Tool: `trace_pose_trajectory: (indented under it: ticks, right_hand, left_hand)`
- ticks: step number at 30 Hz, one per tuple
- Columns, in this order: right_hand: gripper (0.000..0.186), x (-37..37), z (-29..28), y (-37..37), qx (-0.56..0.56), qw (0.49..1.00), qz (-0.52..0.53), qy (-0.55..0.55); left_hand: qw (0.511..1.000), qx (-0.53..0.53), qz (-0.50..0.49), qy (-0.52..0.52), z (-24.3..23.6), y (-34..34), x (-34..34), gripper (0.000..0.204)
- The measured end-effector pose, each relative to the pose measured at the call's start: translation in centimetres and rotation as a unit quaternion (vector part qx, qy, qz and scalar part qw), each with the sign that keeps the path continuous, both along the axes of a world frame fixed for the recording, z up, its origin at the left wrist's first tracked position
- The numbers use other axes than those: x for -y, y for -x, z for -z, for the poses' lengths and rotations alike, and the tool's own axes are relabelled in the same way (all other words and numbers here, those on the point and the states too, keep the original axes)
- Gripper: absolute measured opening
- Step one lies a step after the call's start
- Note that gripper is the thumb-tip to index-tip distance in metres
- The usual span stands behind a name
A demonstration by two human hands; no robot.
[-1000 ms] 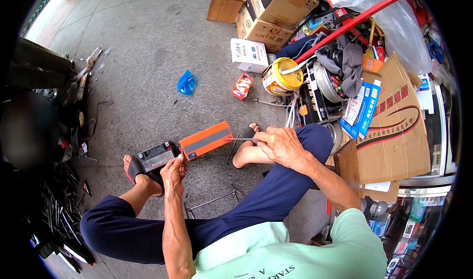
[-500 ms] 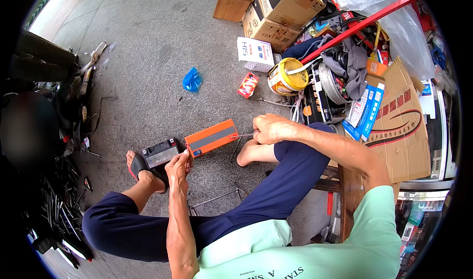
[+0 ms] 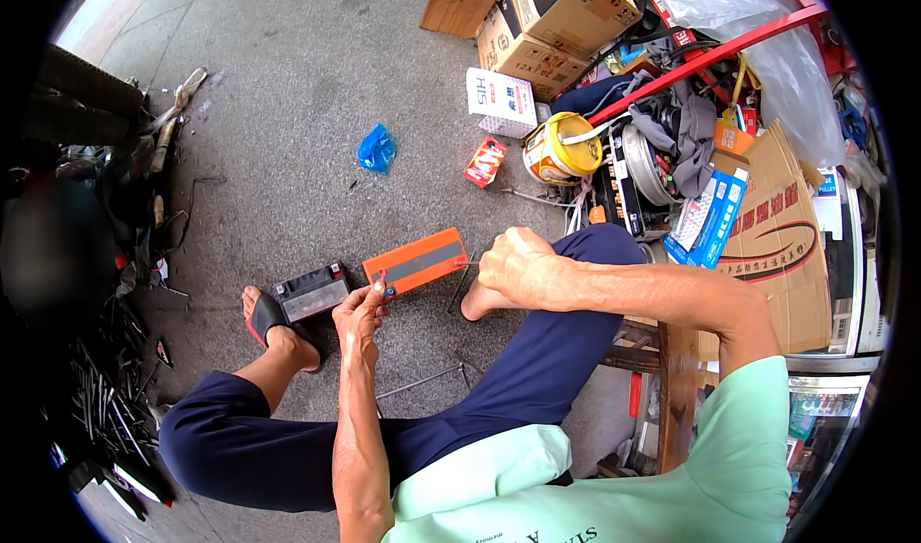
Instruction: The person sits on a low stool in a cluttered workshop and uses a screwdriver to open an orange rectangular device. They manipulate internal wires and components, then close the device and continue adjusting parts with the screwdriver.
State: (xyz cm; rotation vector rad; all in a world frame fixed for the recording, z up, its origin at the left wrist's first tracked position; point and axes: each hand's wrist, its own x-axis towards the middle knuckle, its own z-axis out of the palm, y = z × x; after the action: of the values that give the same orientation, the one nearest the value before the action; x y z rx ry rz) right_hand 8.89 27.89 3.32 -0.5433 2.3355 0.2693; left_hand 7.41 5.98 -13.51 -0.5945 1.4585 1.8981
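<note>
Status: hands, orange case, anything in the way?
Left hand gripping orange case, left end. Right hand closed on thin-shafted tool at opposite end. Black battery just left of case, not between hands.

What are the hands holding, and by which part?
The left hand holds the orange box by its left end; the right hand grips a thin rod, its held end hidden.

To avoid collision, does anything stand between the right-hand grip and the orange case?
Only a thin metal shaft spans the gap from the right-hand grip to the orange case; nothing else visible stands there.
</note>
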Motion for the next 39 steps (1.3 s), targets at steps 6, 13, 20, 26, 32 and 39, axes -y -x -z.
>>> trace_pose_trajectory:
  ticks: [6, 13, 20, 26, 32, 39]
  right_hand:
    - [0.035, 0.1, -1.2, -0.1, -0.077, 0.989, 0.029, 0.126]
    - [0.03, -3.6, 0.6, -2.0, -0.241, 0.865, 0.361, 0.252]
    - [0.022, -4.1, 0.4, -2.5, -0.192, 0.887, 0.38, 0.179]
    - [0.011, -4.5, -0.2, -3.5, -0.253, 0.895, 0.243, 0.274]
    - [0.022, -5.0, 0.9, -4.9, -0.303, 0.871, 0.28, 0.268]
    - [0.018, -5.1, 0.9, -5.1, -0.248, 0.871, 0.322, 0.276]
  left_hand:
    - [0.999, -0.026, -0.019, -0.031, -0.4, 0.1, 0.1, 0.023]
    - [0.998, -0.022, -0.043, -0.038, -0.2, -0.5, 0.7, 0.023]
    - [0.999, 0.012, -0.034, -0.029, 1.0, -0.8, 1.4, 0.021]
    - [0.999, 0.035, -0.01, 0.037, 1.7, -1.3, 2.5, 0.02]
    - [0.998, 0.048, -0.004, 0.033, 1.5, -1.5, 3.0, 0.019]
    - [0.998, 0.049, 0.043, 0.019, 1.2, -1.8, 2.9, 0.016]
